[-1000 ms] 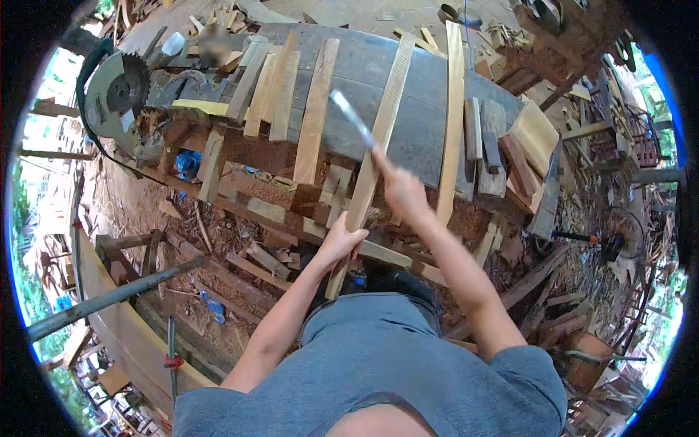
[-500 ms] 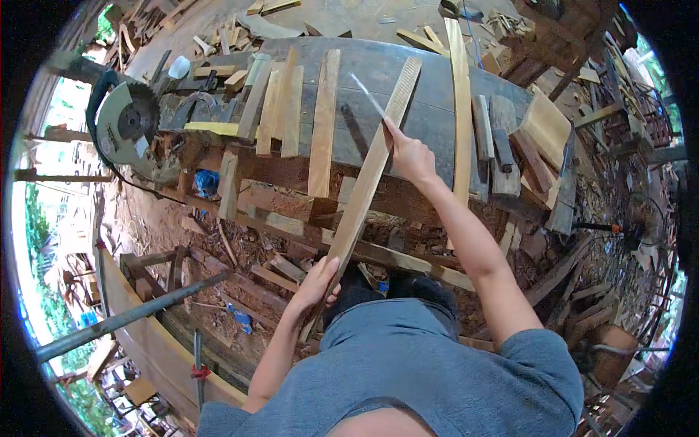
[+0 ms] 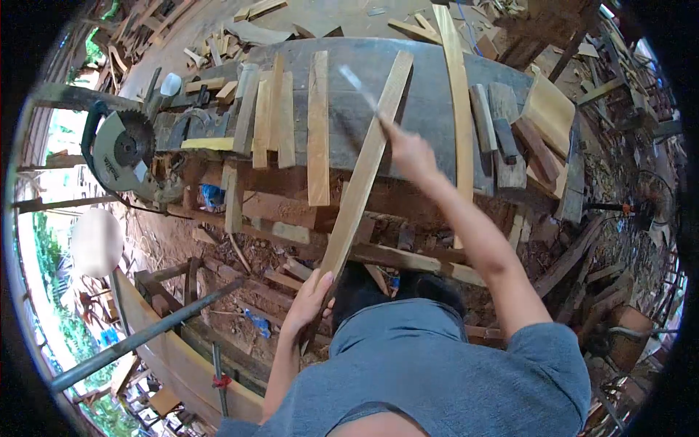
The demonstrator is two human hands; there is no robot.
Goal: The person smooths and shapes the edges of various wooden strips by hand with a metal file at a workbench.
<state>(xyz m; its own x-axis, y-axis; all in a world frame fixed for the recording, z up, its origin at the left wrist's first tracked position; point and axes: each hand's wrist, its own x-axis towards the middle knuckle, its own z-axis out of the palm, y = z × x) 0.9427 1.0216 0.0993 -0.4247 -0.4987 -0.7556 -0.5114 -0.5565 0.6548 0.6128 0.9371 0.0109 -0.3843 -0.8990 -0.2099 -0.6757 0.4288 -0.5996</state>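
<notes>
A long pale wooden strip (image 3: 358,195) slants from near my body up over the dark workbench (image 3: 429,109). My left hand (image 3: 309,302) is wrapped round its lower part. My right hand (image 3: 410,153) is closed on a thin, light-coloured blade-like tool (image 3: 359,84), blurred by motion, which crosses the strip near its upper end. The tool's handle is hidden in the fist. Left of the strip, a flat wooden board (image 3: 318,127) lies over the bench's near edge.
A circular saw (image 3: 120,149) stands at the bench's left end. Several short wooden pieces (image 3: 273,116) lie beside it. A long plank (image 3: 456,109) and wooden offcuts (image 3: 542,149) are on the right. A metal pipe (image 3: 149,335) crosses the lower left.
The whole view has shifted slightly. My right hand and the tool have moved a little along the strip, and a pale round blurred patch now shows at the left.
</notes>
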